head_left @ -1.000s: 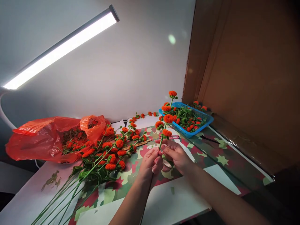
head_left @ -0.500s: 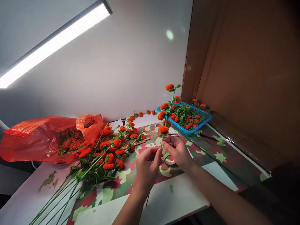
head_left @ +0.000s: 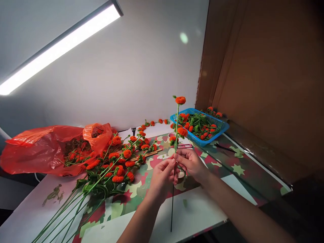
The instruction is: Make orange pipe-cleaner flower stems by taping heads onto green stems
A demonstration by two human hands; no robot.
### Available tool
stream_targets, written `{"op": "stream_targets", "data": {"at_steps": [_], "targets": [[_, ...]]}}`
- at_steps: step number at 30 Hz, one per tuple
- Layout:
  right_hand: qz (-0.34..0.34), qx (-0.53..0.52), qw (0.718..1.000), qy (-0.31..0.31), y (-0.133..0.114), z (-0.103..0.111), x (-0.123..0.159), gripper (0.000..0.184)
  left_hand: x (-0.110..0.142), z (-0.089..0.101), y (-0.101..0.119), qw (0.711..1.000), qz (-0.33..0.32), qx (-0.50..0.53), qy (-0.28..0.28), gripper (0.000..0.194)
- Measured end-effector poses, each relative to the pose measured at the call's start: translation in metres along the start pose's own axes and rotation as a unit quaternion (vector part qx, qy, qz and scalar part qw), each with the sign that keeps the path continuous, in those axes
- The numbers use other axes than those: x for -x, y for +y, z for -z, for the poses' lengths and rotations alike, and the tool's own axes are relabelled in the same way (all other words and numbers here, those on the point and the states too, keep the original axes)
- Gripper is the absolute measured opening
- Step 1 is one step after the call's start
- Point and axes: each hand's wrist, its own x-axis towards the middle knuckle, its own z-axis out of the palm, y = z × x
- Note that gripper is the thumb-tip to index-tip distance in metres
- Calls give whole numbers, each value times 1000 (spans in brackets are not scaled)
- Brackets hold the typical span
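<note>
An artificial flower stem [head_left: 178, 116] with orange fuzzy blooms and small green leaves stands nearly upright in front of me. My left hand [head_left: 162, 177] pinches it below the blooms, thumb against fingers. Just above and to the right, my right hand [head_left: 191, 165] is closed on the same stem. Below my fingers a thin dark lower stem [head_left: 172, 212] runs down over white paper. A roll of green tape [head_left: 181, 172] shows partly beneath my right hand; whether a finger holds it I cannot tell.
Finished orange flower stems [head_left: 121, 165] lie to the left, beside a red plastic bag [head_left: 37, 145] of more blooms. A blue basket [head_left: 222, 130] with flowers stands back right. Pink-handled scissors [head_left: 186, 146] and wooden sticks [head_left: 149, 154] lie behind my hands. A cardboard wall rises at right.
The flower stem has turned about its length, so its blooms face differently, and it now stands straighter. Its dark lower part shows more below my hands, which stay in nearly the same place.
</note>
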Motion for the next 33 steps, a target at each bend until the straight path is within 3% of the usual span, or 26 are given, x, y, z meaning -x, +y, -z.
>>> {"op": "stream_targets", "data": {"at_steps": [2, 4, 7, 10, 15, 17, 22, 24, 25, 27, 33], "targets": [[10, 25, 1000, -10, -3, 1, 1, 35, 0, 2, 4, 987, -110, -94, 69, 29], [9, 34, 999, -32, -6, 1, 2, 36, -1, 5, 10, 967, -186, -142, 100, 38], [-13, 28, 996, -81, -5, 1, 5, 36, -5, 10, 17, 972, -188, -126, 60, 54], [-54, 21, 990, -125, -2, 1, 6, 34, -10, 13, 21, 981, -167, -101, 19, 51], [-85, 28, 988, -122, 1, 1, 6, 34, -8, 15, 24, 955, -237, -166, 57, 33], [-94, 28, 988, -118, 1, 0, 6, 37, -6, 15, 24, 916, -317, -235, 77, 28], [-60, 56, 989, -121, 1, -1, 5, 43, -3, 18, 22, 719, -523, -446, 106, 29], [-46, 65, 989, -124, 1, -1, 5, 44, -4, 19, 21, 676, -555, -473, 110, 30], [-45, 68, 989, -125, 2, -1, 5, 43, -4, 19, 21, 671, -558, -475, 112, 30], [-52, 72, 989, -120, 2, -1, 5, 42, -6, 20, 20, 695, -540, -461, 111, 28], [-76, 70, 989, -104, 2, -1, 7, 39, -9, 20, 18, 857, -393, -323, 81, 22]]}}
